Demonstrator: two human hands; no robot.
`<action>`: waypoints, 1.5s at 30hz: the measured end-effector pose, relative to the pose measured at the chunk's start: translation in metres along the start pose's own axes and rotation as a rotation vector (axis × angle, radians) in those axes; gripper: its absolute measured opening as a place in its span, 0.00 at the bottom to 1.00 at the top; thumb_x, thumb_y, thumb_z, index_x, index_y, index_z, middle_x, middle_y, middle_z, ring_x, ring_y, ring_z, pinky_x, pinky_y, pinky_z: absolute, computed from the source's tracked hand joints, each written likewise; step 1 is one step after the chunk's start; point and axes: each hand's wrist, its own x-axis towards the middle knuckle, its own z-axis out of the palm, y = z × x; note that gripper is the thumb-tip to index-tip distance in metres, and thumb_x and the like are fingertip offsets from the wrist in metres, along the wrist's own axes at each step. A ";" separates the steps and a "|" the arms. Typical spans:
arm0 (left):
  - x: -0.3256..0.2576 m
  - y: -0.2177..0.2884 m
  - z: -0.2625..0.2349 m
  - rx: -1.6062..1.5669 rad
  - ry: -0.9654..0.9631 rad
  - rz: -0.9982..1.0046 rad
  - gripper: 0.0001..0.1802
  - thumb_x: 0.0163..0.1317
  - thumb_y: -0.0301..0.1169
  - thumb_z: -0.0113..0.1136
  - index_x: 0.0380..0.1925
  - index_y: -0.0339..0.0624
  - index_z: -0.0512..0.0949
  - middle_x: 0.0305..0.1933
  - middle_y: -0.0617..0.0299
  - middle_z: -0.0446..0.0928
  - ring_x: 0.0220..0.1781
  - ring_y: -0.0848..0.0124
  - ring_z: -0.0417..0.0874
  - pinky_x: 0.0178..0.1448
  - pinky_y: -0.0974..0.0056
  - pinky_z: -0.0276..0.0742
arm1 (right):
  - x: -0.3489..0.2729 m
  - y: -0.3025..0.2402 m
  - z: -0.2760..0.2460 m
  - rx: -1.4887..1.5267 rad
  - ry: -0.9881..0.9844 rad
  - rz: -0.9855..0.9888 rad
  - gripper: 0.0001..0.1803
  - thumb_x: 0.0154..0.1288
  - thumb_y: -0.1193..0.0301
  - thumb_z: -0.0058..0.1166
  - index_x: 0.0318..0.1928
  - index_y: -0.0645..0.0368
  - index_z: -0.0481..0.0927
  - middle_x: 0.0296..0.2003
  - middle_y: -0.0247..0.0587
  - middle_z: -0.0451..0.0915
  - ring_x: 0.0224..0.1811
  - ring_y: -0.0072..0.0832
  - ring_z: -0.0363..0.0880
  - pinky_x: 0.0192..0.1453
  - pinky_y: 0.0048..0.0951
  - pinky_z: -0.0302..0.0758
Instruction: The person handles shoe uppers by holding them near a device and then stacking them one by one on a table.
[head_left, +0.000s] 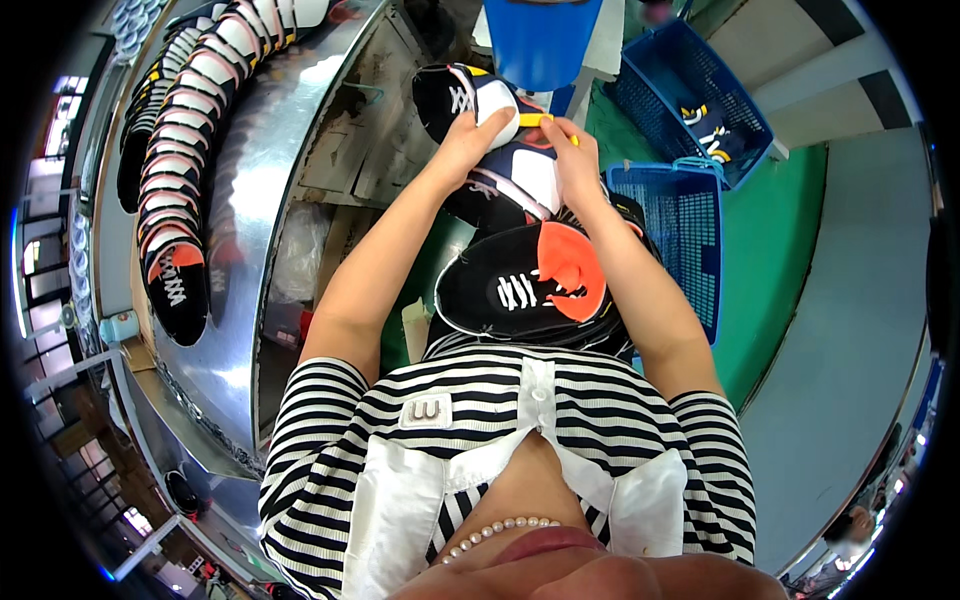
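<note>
My left hand (pixel 466 150) is closed on a black, white and pink shoe upper (pixel 438 102) with white laces, its thumb pressed against the white panel. A slim yellow tool (pixel 532 119) is gripped in my right hand (pixel 577 160), its front end against the upper's edge beside my left thumb. The kind of its tip is too small to tell. Just below both hands lies a second upper with a white panel (pixel 537 178). Closer to me, a black upper (pixel 490 280) with white laces and an orange lining rests on my lap, over other dark pieces.
To the left, a long curved row of nested shoe uppers (pixel 175 185) lies on a shiny metal table (pixel 265 200). A blue bucket (pixel 542 45) stands ahead of me. At the right, two blue plastic baskets (pixel 668 185) sit on the green floor (pixel 765 255); the farther one holds dark uppers.
</note>
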 end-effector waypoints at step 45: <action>0.000 -0.010 -0.004 0.331 0.066 0.324 0.21 0.55 0.36 0.64 0.45 0.35 0.76 0.41 0.57 0.80 0.41 0.70 0.80 0.46 0.65 0.74 | 0.018 -0.006 -0.017 -0.117 -0.077 -0.088 0.10 0.64 0.70 0.55 0.40 0.65 0.76 0.33 0.42 0.81 0.38 0.24 0.79 0.44 0.22 0.72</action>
